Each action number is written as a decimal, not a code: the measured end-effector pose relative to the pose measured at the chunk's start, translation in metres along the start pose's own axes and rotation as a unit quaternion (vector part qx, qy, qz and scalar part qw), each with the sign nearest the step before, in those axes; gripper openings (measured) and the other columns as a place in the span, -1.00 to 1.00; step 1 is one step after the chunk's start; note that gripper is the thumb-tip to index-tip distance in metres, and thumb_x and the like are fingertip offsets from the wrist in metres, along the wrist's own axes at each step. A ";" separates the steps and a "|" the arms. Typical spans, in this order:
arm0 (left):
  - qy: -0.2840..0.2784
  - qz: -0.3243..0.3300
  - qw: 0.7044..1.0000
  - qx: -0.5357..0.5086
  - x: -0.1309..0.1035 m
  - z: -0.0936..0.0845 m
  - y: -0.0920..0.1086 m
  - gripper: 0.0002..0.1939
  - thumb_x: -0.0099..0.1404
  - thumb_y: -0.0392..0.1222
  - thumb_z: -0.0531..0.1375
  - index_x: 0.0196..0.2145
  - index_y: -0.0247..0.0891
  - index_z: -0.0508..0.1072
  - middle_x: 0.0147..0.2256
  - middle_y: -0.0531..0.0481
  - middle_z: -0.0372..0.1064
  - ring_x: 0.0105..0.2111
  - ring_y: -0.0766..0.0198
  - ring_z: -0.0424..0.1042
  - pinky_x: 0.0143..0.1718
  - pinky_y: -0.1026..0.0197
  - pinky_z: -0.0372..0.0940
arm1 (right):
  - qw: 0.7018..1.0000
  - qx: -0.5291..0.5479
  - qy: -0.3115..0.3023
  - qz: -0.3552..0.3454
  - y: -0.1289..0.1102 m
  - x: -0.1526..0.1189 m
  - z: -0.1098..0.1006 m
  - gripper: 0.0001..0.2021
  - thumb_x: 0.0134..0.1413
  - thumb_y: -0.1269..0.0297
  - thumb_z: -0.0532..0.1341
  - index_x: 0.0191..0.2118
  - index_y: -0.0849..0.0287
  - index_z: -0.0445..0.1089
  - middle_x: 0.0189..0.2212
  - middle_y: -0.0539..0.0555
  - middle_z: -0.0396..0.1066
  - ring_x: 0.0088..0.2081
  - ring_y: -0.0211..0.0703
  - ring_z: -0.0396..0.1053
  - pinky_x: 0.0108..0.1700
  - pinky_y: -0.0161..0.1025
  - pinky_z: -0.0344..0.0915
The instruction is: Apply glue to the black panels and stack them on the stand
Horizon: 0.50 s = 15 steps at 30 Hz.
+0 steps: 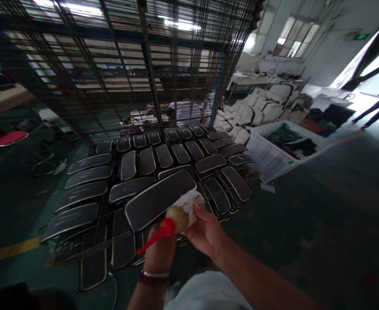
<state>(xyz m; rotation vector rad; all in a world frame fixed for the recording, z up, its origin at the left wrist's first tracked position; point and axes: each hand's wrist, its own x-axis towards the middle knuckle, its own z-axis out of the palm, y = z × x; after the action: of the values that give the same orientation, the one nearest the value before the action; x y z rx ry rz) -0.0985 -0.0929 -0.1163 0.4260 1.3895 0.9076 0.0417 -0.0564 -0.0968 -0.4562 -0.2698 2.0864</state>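
My right hand [209,232] is closed around a white squeeze bottle [191,204] with a yellowish shoulder and a long red nozzle [157,238]. The bottle lies tilted, its nozzle pointing down and to the left. My left hand [159,247] is at the near edge of a dark curved panel [162,198] with a pale rim, and grips it from below. The bottle and panel hide most of its fingers. Beneath and beyond, many similar dark panels [129,189] lie in rows on a wire rack.
Tall wire rack shelves [150,77] are tilted up behind the panels. To the right stands a white plastic bin [270,159] with dark cloth inside, beside a heap of white padded pieces [257,107]. A red stool [7,138] is at the left.
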 end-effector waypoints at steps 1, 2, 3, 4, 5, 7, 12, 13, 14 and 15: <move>0.012 0.017 1.000 -0.016 -0.006 -0.011 -0.005 -0.59 0.46 -0.34 0.12 -0.51 -0.13 0.60 -0.50 -0.16 0.54 -0.24 0.03 0.67 -0.37 0.18 0.54 | 1.000 -0.009 -0.007 0.009 -0.007 -0.003 0.000 -0.55 0.00 0.10 0.59 -0.05 0.14 0.53 -0.11 0.10 0.67 -0.09 0.08 0.62 -0.12 -0.01 0.62; 0.023 0.035 0.998 -0.039 -0.012 -0.026 -0.008 -0.66 0.35 -0.43 0.20 -0.50 -0.13 0.61 -0.50 -0.14 0.57 -0.24 0.00 0.68 -0.34 0.18 0.56 | 1.000 -0.018 -0.013 0.021 -0.014 -0.005 0.000 -0.54 -0.01 0.11 0.59 -0.04 0.15 0.53 -0.11 0.11 0.67 -0.07 0.07 0.62 -0.10 -0.02 0.62; 0.035 0.052 0.996 -0.063 -0.018 -0.043 -0.008 -0.71 0.24 -0.49 0.27 -0.48 -0.14 0.63 -0.48 -0.13 0.61 -0.23 -0.02 0.69 -0.32 0.17 0.57 | 0.999 -0.026 -0.017 0.034 -0.022 -0.008 -0.001 -0.54 -0.02 0.11 0.60 -0.04 0.16 0.53 -0.10 0.11 0.67 -0.06 0.06 0.62 -0.08 -0.04 0.62; 0.053 0.067 0.993 -0.083 -0.023 -0.063 -0.005 -0.73 0.15 -0.53 0.32 -0.45 -0.16 0.66 -0.44 -0.13 0.65 -0.24 -0.02 0.69 -0.31 0.18 0.57 | 0.998 -0.035 -0.018 0.048 -0.029 -0.012 -0.002 -0.53 -0.02 0.13 0.60 -0.04 0.17 0.53 -0.09 0.11 0.67 -0.04 0.04 0.62 -0.04 -0.04 0.61; 0.074 0.084 0.989 -0.097 -0.028 -0.081 0.002 -0.73 0.08 -0.55 0.36 -0.41 -0.18 0.69 -0.40 -0.14 0.68 -0.26 0.01 0.70 -0.31 0.20 0.57 | 0.997 -0.045 -0.019 0.061 -0.036 -0.015 -0.003 -0.53 -0.02 0.14 0.60 -0.02 0.17 0.53 -0.08 0.11 0.67 -0.02 0.03 0.62 -0.01 -0.04 0.60; 0.120 0.112 0.981 -0.100 -0.034 -0.111 0.027 -0.69 -0.01 -0.56 0.41 -0.36 -0.20 0.72 -0.32 -0.14 0.72 -0.33 0.08 0.68 -0.33 0.25 0.57 | 0.994 -0.070 -0.023 0.083 -0.047 -0.020 -0.005 -0.52 0.00 0.14 0.59 0.00 0.17 0.52 -0.08 0.11 0.67 -0.02 0.03 0.62 0.03 -0.01 0.59; 0.010 0.060 0.997 -0.041 -0.037 -0.102 0.110 -0.74 0.08 -0.43 0.47 -0.23 -0.29 0.71 -0.16 -0.32 0.72 -0.25 0.03 0.70 -0.27 0.22 0.58 | 0.981 -0.143 -0.047 0.122 -0.055 -0.027 -0.002 -0.58 0.07 0.14 0.54 -0.03 0.19 0.51 -0.18 0.14 0.66 -0.05 0.10 0.64 0.03 0.07 0.59; -0.029 0.032 0.998 -0.035 -0.036 -0.090 0.121 -0.69 0.05 -0.44 0.50 -0.20 -0.31 0.70 -0.18 -0.34 0.71 -0.29 0.02 0.70 -0.32 0.21 0.57 | 0.980 -0.150 -0.049 0.124 -0.053 -0.027 -0.001 -0.58 0.07 0.14 0.54 -0.03 0.19 0.51 -0.18 0.13 0.66 -0.05 0.10 0.64 0.04 0.07 0.58; -0.066 0.010 0.997 -0.035 -0.035 -0.078 0.128 -0.63 0.01 -0.46 0.51 -0.18 -0.32 0.69 -0.21 -0.33 0.71 -0.34 0.01 0.70 -0.38 0.20 0.56 | 0.978 -0.155 -0.052 0.126 -0.050 -0.027 0.001 -0.58 0.06 0.14 0.54 -0.02 0.19 0.51 -0.18 0.13 0.66 -0.06 0.09 0.64 0.05 0.07 0.58; -0.099 -0.010 0.995 -0.031 -0.033 -0.067 0.132 -0.56 -0.03 -0.51 0.51 -0.15 -0.32 0.69 -0.25 -0.32 0.71 -0.40 -0.01 0.69 -0.44 0.17 0.54 | 0.977 -0.160 -0.057 0.127 -0.047 -0.028 0.002 -0.57 0.06 0.13 0.55 -0.02 0.19 0.52 -0.18 0.14 0.66 -0.06 0.10 0.64 0.05 0.08 0.58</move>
<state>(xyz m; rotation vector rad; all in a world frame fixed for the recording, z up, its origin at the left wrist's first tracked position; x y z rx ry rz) -0.1994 -0.0537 -0.0094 0.4415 1.1793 0.8658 0.0898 -0.0554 -0.0721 -0.5878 -0.6507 2.3313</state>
